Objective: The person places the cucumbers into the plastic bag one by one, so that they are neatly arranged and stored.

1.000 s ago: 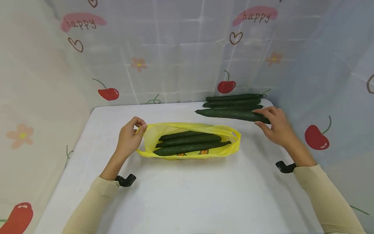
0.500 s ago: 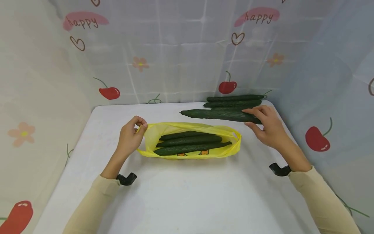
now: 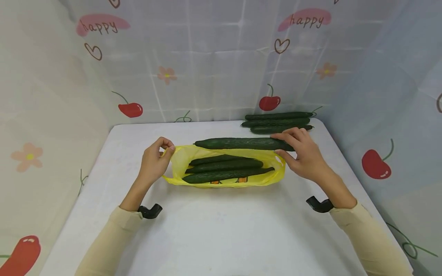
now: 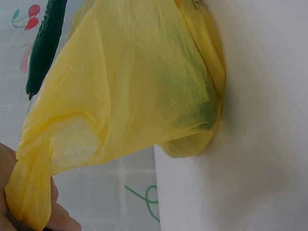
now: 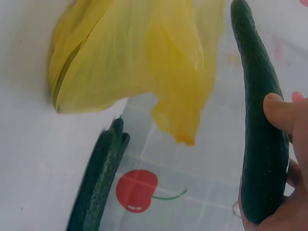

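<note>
A white surface [image 3: 214, 230] with rounded far corners fills the lower centre. Pale curtains [image 3: 214, 46] enclose it at the rear and on both sides, printed with cherries, flowers and hearts.

An open yellow bag [image 3: 269, 179] lies mid-surface between the two hands. It contains three cucumbers [image 3: 226, 165], side by side. The left hand [image 3: 155, 159] pinches the left end of the bag between thumb and fingers. The right hand [image 3: 304, 155] grasps the right end of a single cucumber [image 3: 238, 143], thumb on one side, fingers on the other. This cucumber is raised lengthwise over the far edge of the bag; the right wrist view shows it apart from the bag. Three loose cucumbers [image 3: 276, 122] lie at the far right corner, beyond the right hand.

The rear curtain reads "happy" twice, on pink patches. The bag carries an orange-and-black print, too small to identify.
</note>
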The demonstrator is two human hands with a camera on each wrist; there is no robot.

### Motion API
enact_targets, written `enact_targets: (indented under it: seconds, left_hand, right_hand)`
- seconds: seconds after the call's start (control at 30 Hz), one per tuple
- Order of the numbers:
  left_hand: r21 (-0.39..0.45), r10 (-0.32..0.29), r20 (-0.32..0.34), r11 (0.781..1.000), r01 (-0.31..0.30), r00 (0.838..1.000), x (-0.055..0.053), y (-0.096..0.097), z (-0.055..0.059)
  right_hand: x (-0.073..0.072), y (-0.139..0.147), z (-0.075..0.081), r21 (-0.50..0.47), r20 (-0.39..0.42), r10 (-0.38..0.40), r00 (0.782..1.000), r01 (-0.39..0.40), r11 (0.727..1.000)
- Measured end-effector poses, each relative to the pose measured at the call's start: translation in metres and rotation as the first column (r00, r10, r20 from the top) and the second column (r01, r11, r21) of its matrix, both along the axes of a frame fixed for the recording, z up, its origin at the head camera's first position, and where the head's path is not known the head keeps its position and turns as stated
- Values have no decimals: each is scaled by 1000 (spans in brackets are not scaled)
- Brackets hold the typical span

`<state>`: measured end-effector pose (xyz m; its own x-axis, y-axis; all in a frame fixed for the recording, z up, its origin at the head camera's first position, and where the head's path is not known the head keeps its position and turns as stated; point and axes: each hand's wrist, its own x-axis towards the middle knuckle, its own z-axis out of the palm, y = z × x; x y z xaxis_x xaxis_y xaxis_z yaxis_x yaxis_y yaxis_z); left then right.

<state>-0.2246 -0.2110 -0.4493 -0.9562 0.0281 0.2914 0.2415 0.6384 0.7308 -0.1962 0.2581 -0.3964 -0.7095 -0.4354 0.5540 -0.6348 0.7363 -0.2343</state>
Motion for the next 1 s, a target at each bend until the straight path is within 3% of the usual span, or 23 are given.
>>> enact_targets:
  seconds: [0.3,0.57,0.8,1.0]
  left_hand:
    - [10,9,-6,1000,-9,1000,0,-1,0]
    - [26,2,-3,1000,-2,1000,1,0,0]
    - [30,-2,-18,1000,2,1000,1,1,0]
    - [28,-11,-42,1000,12,999,1,-1,3]
  right_hand:
    - [9,-29,-1,133,-69,26,997,-17,991]
    - [9,-55,-14,168,-30,49,998,-43,985]
    - [8,-70,-22,204,-19,28,999,-23,979]
    - [9,-70,-25,225,-29,-36,999,42,973]
